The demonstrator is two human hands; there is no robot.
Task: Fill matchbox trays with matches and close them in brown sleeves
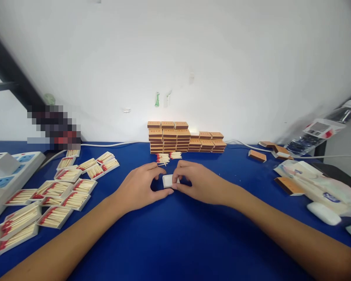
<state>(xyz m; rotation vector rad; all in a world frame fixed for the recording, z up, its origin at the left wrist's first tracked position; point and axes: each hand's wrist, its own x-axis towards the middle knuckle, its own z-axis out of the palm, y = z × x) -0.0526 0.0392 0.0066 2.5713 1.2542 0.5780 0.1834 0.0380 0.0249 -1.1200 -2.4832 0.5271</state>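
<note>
A small white matchbox tray [167, 180] lies on the blue table [175, 242] between my hands. My right hand [193, 178] pinches its right end between thumb and fingers. My left hand [143, 184] is at the tray's left side, thumb and fingers apart, with nothing held; its thumb tip is near the tray's lower edge. Just beyond the hands lie two small piles of red-tipped matches [163, 159]. Behind them, closed matchboxes [169, 136] stand stacked against the wall.
Several match-filled trays [57, 185] spread over the left side, beside a white power strip [23, 160]. On the right are loose matchboxes [257, 155], a tissue pack [324, 187], a white case [323, 213] and a plastic bottle [318, 130]. A cable [114, 145] runs along the wall.
</note>
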